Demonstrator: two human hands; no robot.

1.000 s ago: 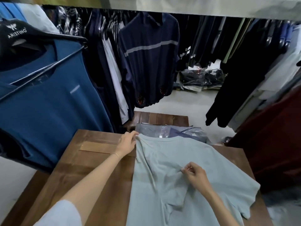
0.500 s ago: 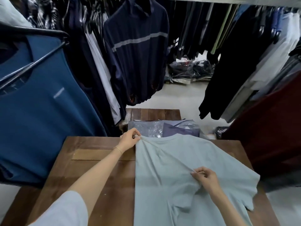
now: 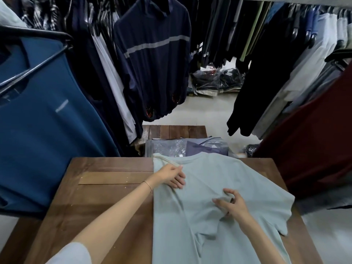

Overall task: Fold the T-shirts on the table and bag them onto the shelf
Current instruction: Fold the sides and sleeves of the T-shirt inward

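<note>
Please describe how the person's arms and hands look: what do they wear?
Both forearms are bare. The left hand has a thin bracelet at the wrist, and a pale short sleeve covers the upper arm. The right hand shows no jewellery.

1. Premises: a clothing shop.
2. Evidence: dense rails of hanging garments (image 3: 219, 31) on both sides, a blue shirt (image 3: 47, 121) on a hanger, bagged stock (image 3: 217, 80) on the floor, a wooden desk (image 3: 106, 187).
</note>
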